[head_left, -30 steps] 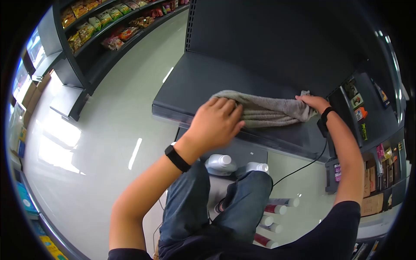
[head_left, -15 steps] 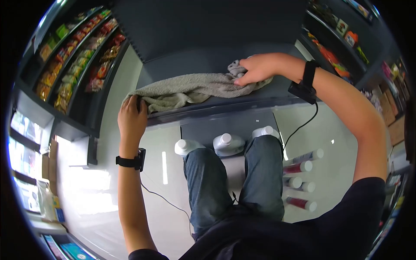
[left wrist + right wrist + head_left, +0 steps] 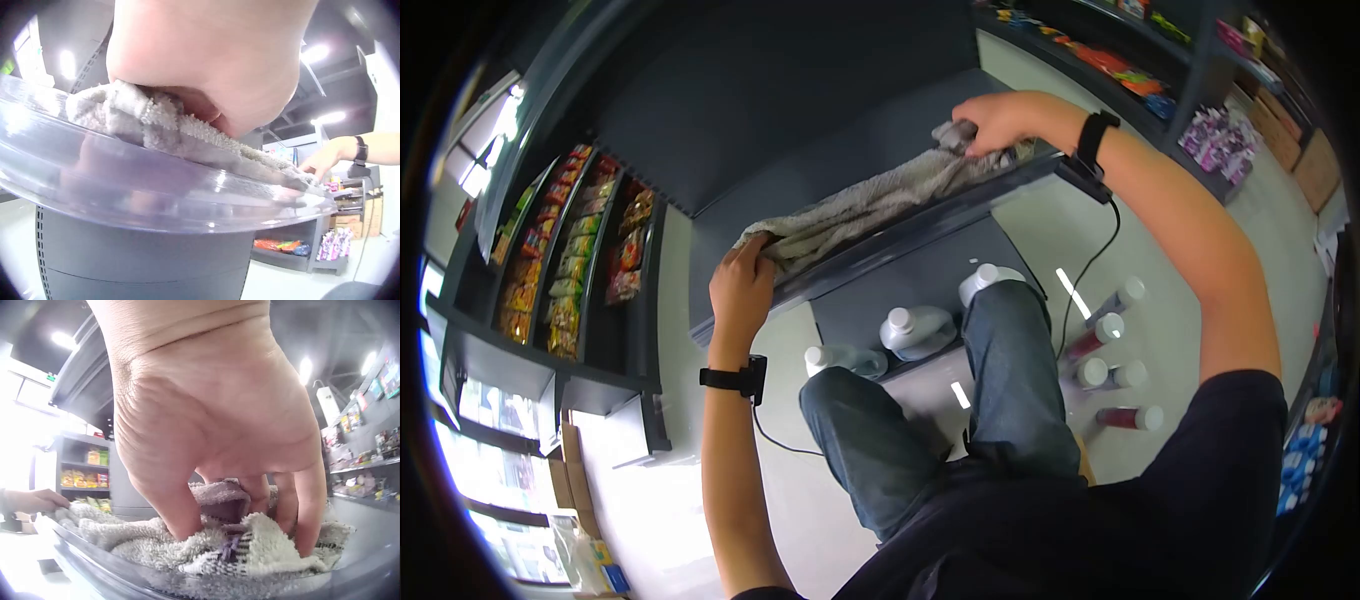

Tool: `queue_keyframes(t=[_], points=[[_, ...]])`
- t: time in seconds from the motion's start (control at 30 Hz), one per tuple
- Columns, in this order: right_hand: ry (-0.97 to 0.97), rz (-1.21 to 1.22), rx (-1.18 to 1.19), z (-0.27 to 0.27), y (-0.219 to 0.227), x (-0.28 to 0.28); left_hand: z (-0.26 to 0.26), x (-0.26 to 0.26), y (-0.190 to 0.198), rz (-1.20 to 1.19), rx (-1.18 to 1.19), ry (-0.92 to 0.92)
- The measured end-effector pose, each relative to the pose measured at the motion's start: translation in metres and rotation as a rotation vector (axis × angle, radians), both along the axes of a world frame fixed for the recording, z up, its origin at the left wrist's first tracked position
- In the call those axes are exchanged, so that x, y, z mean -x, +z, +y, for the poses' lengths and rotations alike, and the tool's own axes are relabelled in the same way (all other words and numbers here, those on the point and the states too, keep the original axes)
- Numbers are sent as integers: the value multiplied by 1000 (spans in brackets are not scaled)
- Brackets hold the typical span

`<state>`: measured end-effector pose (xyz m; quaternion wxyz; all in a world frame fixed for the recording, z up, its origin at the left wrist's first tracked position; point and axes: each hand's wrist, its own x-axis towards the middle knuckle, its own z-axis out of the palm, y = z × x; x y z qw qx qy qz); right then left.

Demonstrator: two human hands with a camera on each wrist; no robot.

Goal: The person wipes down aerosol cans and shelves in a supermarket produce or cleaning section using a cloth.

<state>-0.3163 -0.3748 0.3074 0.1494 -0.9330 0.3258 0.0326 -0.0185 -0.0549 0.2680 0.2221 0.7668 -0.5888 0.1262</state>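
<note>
A long grey terry towel (image 3: pixel 870 200) lies stretched along the front of a dark grey shelf (image 3: pixel 820 155). My left hand (image 3: pixel 742 290) grips its left end at the shelf's front edge. In the left wrist view, the curled fingers of the left hand (image 3: pixel 206 69) dig into the towel (image 3: pixel 162 122), just above a clear plastic strip (image 3: pixel 125 181) along the edge. Toward the right end, my right hand (image 3: pixel 1000 120) holds a bunched part of the cloth. Thumb and fingers of the right hand (image 3: pixel 219 419) straddle a raised fold of towel (image 3: pixel 262 544) in the right wrist view.
Several white-capped jugs (image 3: pixel 918 332) stand below the shelf near my knees. Several bottles (image 3: pixel 1130 417) with white caps are on the floor at right. Snack shelves (image 3: pixel 575 250) rise at left, more stocked shelves (image 3: pixel 1100 60) at upper right. A cable (image 3: pixel 1090 260) hangs from the right wrist.
The left hand has moved from the towel's near side to its left end, and the towel is drawn out longer and narrower. The right hand keeps its hold. The head view has turned.
</note>
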Motion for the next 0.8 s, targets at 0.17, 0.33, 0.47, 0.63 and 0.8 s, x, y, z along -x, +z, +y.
queue_keyframes(t=[0.17, 0.33, 0.47, 0.63, 0.8], points=[[-104, -100, 211, -37, -10, 61, -22, 50, -2, -110, 139, -310], [-372, -240, 374, -59, -36, 90, -46, 80, -4, -94, 145, -377], [-395, -544, 422, -47, -47, 94, -54, 81, -7, -61, 238, -329], [-216, -1159, 309, -15, -13, 90, -44, 82, 3, 209, 558, -230], [9, -1339, -482, 134, 27, 62, -13, 125, 33, 729, 726, -255]])
